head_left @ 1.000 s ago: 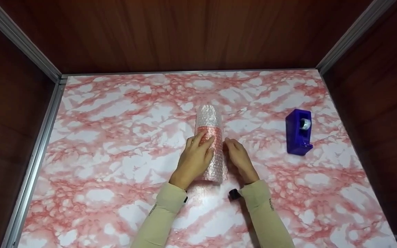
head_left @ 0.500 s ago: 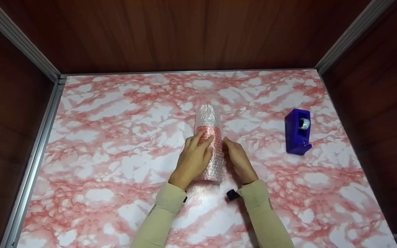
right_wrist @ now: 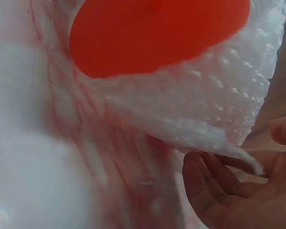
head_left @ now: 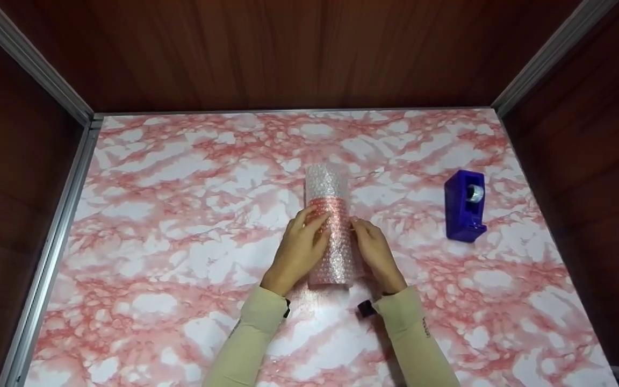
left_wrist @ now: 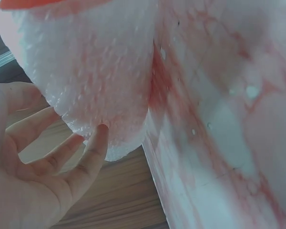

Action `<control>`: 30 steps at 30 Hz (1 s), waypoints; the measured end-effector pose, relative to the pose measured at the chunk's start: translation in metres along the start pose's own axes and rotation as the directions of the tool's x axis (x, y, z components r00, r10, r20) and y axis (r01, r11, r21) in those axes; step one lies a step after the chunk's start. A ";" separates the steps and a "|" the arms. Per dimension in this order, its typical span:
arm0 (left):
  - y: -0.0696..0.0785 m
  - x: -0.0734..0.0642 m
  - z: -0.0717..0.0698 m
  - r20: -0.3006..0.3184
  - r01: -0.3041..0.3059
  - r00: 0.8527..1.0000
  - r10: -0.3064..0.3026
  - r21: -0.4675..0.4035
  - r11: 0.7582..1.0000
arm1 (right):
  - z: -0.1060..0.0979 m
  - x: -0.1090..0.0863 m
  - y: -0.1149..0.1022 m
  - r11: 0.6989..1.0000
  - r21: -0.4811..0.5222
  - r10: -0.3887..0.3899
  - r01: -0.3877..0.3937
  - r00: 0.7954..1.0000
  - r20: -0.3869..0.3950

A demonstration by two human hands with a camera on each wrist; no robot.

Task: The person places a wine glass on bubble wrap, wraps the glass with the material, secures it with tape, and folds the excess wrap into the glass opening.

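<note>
A roll of bubble wrap lies lengthwise on the table in front of me, wound around something red that shows through. In the right wrist view a smooth, rounded red end of the wrapped object shows inside the wrap. My left hand rests on the roll's left and upper side, its fingers spread and loosely bent. One fingertip touches the bubbles in the left wrist view. On the roll's right side, my right hand holds the loose edge of the bubble wrap, fingers curled beneath it.
A purple tape dispenser with a roll of clear tape stands to the right on the red-and-white marbled table. Dark wood panels with metal edging enclose the back and both sides.
The roll has shifted slightly to the right, and more of its loose flap shows by the right hand. The left fingers have slid a little down and left. The dispenser stays put.
</note>
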State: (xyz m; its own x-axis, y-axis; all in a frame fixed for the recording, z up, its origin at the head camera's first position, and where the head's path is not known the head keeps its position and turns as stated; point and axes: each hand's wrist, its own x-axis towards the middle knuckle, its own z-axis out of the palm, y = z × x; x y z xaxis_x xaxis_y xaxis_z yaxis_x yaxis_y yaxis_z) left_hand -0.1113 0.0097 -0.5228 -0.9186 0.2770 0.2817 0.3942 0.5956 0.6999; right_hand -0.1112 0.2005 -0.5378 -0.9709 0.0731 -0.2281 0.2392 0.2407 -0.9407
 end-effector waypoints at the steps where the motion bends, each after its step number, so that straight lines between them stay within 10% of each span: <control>1: 0.000 0.000 0.000 0.003 0.005 1.000 -0.005 -0.013 1.000 | -0.001 -0.001 0.000 1.000 -0.012 -0.012 0.012 1.000 -0.006; 10: -0.005 -0.003 0.001 0.045 0.093 0.995 -0.089 -0.092 0.991 | -0.006 -0.011 -0.004 0.967 -0.108 -0.230 0.230 0.973 0.016; 18: -0.014 -0.008 0.001 0.043 0.087 0.996 -0.082 -0.127 0.988 | -0.006 -0.021 -0.017 0.870 -0.159 -0.462 0.466 0.885 0.060; 30: -0.018 -0.013 -0.001 0.127 0.114 0.987 -0.095 -0.147 0.983 | -0.007 -0.013 0.003 0.820 -0.202 -0.536 0.535 0.842 0.057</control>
State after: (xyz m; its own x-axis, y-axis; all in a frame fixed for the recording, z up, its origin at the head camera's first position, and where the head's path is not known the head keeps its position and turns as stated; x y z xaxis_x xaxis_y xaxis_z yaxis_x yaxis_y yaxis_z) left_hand -0.1060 -0.0055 -0.5382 -0.9411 0.3129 0.1280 0.2792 0.5062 0.8160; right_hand -0.0978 0.2064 -0.5356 -0.9467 -0.1230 0.2976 -0.3210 0.4325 -0.8426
